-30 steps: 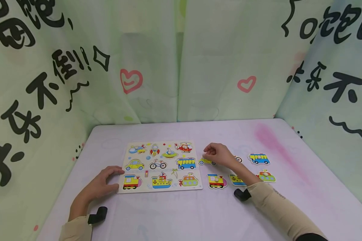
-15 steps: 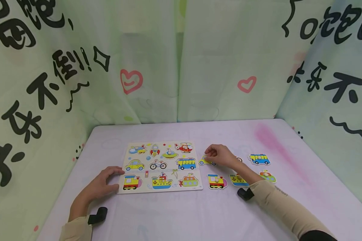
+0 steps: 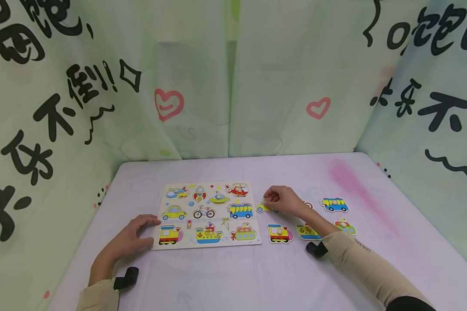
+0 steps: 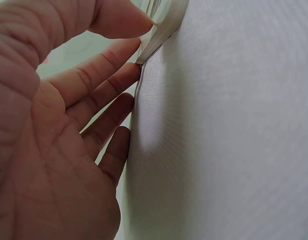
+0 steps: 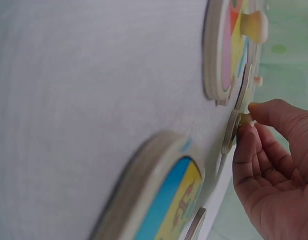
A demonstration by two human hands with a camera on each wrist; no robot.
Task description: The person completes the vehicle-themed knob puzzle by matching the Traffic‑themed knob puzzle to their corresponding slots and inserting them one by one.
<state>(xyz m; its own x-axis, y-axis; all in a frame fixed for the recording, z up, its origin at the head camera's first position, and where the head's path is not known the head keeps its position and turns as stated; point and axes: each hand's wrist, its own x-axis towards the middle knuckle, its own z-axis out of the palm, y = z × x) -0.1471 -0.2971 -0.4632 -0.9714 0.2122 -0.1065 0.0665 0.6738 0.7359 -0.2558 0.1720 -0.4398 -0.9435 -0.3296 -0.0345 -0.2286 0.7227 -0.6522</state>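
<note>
Centrally, right of middle in the head view, the yellow car piece [image 3: 265, 207] is lying on the desk [image 3: 233, 276] just beside the right edge of the puzzle board [image 3: 208, 214]. The right hand [image 3: 284, 201] is pinching the small knob on this piece between thumb and fingertips [image 5: 261, 107]; the right wrist view is showing the piece [image 5: 233, 131] edge-on against the desk surface, fingers curled round its peg.

Left of middle, the left hand [image 3: 134, 236] is resting at the board's lower left corner. The left wrist view is showing thumb and fingers [image 4: 108, 75] lying fairly straight, bracketing the board's edge [image 4: 161, 30], with the lower fingertips touching the desk.

Loose pieces are lying to the right of the board: a train piece [image 3: 279, 233] below the car piece, a boat piece [image 3: 306, 233] partly under the right forearm, a blue bus piece [image 3: 334, 204] further right, and a submarine piece [image 3: 345, 226] below it. A further piece [image 3: 308, 204] is peeking out behind the right hand, too hidden to identify.

The board is showing nine vehicle pictures in three rows. Black wrist mounts are sitting on both sleeved forearms. Pale green curtains [image 3: 233, 77] with black characters and pink hearts are hanging behind and beside the desk.
</note>
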